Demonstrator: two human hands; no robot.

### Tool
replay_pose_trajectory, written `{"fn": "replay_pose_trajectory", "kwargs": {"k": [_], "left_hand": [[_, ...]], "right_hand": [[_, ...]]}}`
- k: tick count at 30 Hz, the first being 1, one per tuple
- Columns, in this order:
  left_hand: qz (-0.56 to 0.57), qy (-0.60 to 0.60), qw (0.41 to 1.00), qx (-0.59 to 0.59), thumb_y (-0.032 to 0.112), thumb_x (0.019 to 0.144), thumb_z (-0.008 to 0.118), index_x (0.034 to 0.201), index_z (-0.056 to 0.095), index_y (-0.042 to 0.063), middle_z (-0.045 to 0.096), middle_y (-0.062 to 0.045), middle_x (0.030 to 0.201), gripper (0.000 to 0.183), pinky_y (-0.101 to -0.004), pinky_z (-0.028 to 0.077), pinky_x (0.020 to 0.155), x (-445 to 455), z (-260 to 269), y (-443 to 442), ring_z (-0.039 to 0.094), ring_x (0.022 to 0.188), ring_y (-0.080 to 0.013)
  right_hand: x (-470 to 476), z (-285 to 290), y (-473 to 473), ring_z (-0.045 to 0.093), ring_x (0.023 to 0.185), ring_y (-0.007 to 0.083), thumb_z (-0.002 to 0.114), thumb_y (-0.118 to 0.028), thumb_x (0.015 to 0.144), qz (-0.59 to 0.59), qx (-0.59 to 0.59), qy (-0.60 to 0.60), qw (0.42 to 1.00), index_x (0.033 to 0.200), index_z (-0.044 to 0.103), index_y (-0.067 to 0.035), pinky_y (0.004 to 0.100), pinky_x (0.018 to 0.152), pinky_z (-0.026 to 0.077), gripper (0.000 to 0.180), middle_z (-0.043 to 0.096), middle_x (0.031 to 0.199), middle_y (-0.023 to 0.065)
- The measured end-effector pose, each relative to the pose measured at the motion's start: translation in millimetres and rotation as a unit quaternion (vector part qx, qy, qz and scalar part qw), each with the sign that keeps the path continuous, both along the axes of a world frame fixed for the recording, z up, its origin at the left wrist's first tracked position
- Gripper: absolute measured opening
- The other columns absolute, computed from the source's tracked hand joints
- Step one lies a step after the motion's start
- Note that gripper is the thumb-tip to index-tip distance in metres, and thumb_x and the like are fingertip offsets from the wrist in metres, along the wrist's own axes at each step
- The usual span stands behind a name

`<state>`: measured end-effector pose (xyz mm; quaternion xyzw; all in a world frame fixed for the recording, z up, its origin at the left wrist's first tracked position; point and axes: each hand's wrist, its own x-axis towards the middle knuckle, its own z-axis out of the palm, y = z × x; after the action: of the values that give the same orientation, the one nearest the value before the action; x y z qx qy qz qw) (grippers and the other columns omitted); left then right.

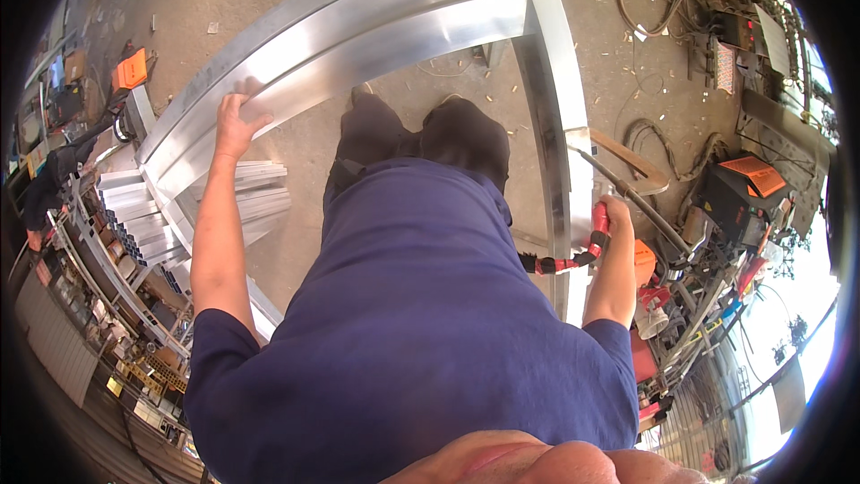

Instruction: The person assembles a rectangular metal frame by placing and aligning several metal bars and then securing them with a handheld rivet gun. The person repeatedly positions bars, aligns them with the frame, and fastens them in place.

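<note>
My left hand (236, 126) rests on the left part of a shiny metal frame bar (396, 44), thumb apart from the fingers. That bar belongs to a large rectangular metal frame (552, 20), which surrounds me as I stand inside it. On the right, my right hand (617, 212) is closed around a red handle (600, 216), apparently a welding torch. From the handle a cable (561, 265) wrapped in red and black runs left across the frame's right side bar (579, 181). The torch's tip cannot be made out.
Stacked square metal tubes (131, 215) lie to my left. To the right are a bar clamp (631, 195), a black and orange machine (742, 195) and coiled cables (655, 0). A person in dark clothing (50, 181) is at far left. Scraps litter the concrete floor (605, 74).
</note>
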<state>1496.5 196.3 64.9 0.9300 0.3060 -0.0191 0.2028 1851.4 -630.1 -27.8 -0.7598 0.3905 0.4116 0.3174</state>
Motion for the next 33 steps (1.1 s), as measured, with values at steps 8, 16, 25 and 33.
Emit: {"fn": "replay_pose_trajectory", "kwargs": {"k": [8, 16, 25, 33], "left_hand": [[-0.014, -0.008, 1.000, 0.008, 0.034, 0.069, 0.095, 0.108, 0.062, 0.006, 0.063, -0.012, 0.112, 0.058, -0.0490, 0.047, 0.097, 1, -1, 1, 0.057, 0.112, -0.0370], [-0.029, -0.037, 0.999, 0.004, 0.037, 0.069, 0.094, 0.111, 0.064, 0.007, 0.064, -0.011, 0.112, 0.059, -0.0497, 0.047, 0.096, 2, 0, 3, 0.058, 0.109, -0.0373], [0.001, -0.033, 0.999, -0.013, 0.040, 0.067, 0.094, 0.110, 0.066, 0.008, 0.064, -0.010, 0.110, 0.060, -0.0497, 0.047, 0.095, 5, 5, 1, 0.058, 0.107, -0.0370], [0.015, -0.024, 0.999, -0.020, 0.039, 0.066, 0.095, 0.110, 0.066, 0.009, 0.064, -0.008, 0.112, 0.061, -0.0486, 0.046, 0.097, 2, -1, 3, 0.058, 0.110, -0.0347]], "right_hand": [[-34, 184, -8, 0.068, 0.077, 0.0221, 0.066, -0.020, 0.094, -0.248, -0.023, -0.360, 0.899, 0.104, 0.066, -0.002, 0.0386, 0.070, 0.059, 0.022, 0.066, 0.093, 0.0079], [-101, 433, 140, 0.062, 0.109, 0.0265, 0.048, -0.047, 0.107, -0.143, -0.221, -0.614, 0.744, 0.142, 0.052, 0.006, 0.0405, 0.096, 0.053, 0.064, 0.063, 0.121, 0.0172], [-59, 502, 298, 0.064, 0.079, 0.0191, 0.056, -0.045, 0.105, 0.083, -0.077, -0.582, 0.805, 0.134, 0.055, 0.006, 0.0326, 0.073, 0.055, 0.059, 0.066, 0.104, 0.0126], [51, 444, 455, 0.064, 0.066, 0.0127, 0.066, -0.032, 0.104, 0.394, 0.022, -0.244, 0.886, 0.129, 0.064, 0.001, 0.0280, 0.061, 0.053, 0.041, 0.074, 0.099, 0.0077]]}}
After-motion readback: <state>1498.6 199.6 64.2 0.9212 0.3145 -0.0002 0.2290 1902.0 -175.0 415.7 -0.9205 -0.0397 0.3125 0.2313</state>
